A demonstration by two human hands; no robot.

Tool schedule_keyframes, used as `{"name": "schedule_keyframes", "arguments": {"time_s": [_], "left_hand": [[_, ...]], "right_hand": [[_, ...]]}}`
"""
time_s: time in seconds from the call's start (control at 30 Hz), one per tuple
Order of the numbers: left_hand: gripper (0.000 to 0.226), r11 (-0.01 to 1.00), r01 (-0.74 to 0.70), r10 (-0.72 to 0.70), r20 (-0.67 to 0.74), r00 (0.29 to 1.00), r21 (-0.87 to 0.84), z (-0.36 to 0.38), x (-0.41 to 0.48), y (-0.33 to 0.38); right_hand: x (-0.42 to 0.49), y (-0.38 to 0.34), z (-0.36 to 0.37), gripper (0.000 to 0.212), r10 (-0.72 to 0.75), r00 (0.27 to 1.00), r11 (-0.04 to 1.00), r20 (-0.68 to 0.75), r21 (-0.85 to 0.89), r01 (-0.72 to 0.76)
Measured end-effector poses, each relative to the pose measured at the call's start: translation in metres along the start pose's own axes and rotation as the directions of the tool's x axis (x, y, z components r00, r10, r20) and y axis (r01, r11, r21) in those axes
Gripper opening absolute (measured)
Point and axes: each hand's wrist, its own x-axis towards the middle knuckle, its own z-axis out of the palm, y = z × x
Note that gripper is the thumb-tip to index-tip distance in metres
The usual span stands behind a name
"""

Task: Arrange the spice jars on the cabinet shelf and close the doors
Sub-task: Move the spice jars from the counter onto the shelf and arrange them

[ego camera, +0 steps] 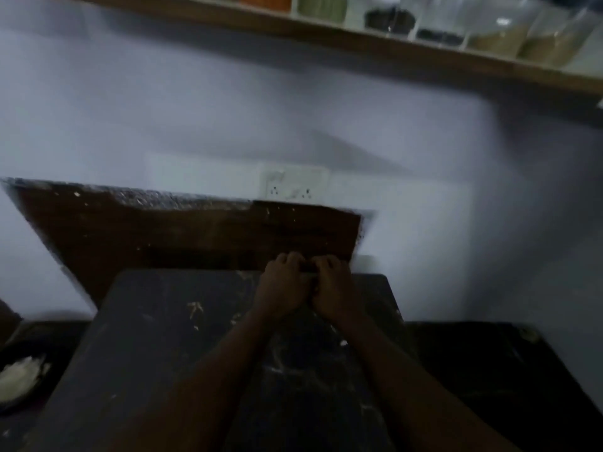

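Glass spice jars [489, 37] stand crowded in a row on the wooden shelf [326, 31] at 1 o'clock, high above your hands. Some sit close to its front edge, as far as the blur allows. Risk, in my judgement: a reach upward in this dim light could clip one jar and tip its neighbours, since they appear to touch. Both your hands are occupied, so neither is free to steady anything. No cabinet doors are in view. Your left grip [285, 282] and right grip [332, 285] meet at the 12 o'clock edge of the dark table [163, 353]. Their fingers are curled tight, closed together round a small dark object [308, 269] pinched between them. What that object is cannot be told.
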Motion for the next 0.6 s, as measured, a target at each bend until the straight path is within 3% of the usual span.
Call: {"name": "schedule_keyframes", "arguments": {"time_s": [0.1,0.2,0.27,0.37,0.6], "left_hand": [[0.049,0.982,-0.009,-0.044,0.273,0.961,0.190,0.057,-0.012,-0.009],[0.060,0.979,0.176,-0.205,0.403,0.892,0.107,0.100,-0.022,-0.010],[0.067,0.972,0.224,-0.232,0.433,0.871,0.071,0.123,-0.026,-0.007],[0.084,0.970,0.238,-0.237,0.443,0.865,0.053,0.150,-0.026,-0.002],[0.096,0.970,0.241,-0.225,0.436,0.872,0.019,0.200,-0.001,-0.002]], "right_hand": [[-0.027,0.040,0.036,0.061,0.184,0.980,0.982,0.069,-0.059,-0.180],[-0.052,0.072,0.063,0.062,0.282,0.958,0.958,0.047,-0.066,-0.279],[-0.068,0.090,0.075,0.068,0.366,0.930,0.930,0.034,-0.004,-0.367],[-0.083,0.114,0.090,0.088,0.471,0.873,0.868,0.123,0.111,-0.484],[-0.074,0.143,0.103,0.102,0.464,0.855,0.814,0.231,0.269,-0.514]]}}
